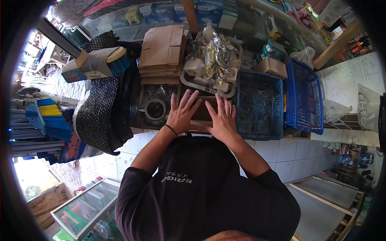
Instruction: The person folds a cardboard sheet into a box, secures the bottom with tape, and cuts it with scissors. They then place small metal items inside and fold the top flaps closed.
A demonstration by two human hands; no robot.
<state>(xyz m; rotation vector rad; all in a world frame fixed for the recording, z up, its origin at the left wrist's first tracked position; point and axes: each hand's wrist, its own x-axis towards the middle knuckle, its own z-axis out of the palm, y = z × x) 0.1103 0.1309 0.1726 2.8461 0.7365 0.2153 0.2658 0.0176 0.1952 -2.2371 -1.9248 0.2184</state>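
Observation:
Both hands lie side by side with fingers spread, near the front edge of the work surface. My left hand point(183, 114), with a dark band at the wrist, holds nothing; a roll of tape point(155, 109) is just left of it. My right hand point(222, 118) is also empty, its fingertips just below a white tray point(197, 85) heaped with crumpled clear and gold-coloured packaging point(217, 54). Between and behind the hands shows a brown surface point(207, 105). Flattened cardboard pieces point(163, 46) are stacked behind the tape.
Right of my right hand are a dark blue basket point(260, 106) and a brighter blue basket point(304, 96) tilted on its side. A small brown box point(270, 67) sits behind them. At left hang black bubble wrap point(96, 116) and a boxed brush point(94, 64). Glass cases stand at lower left.

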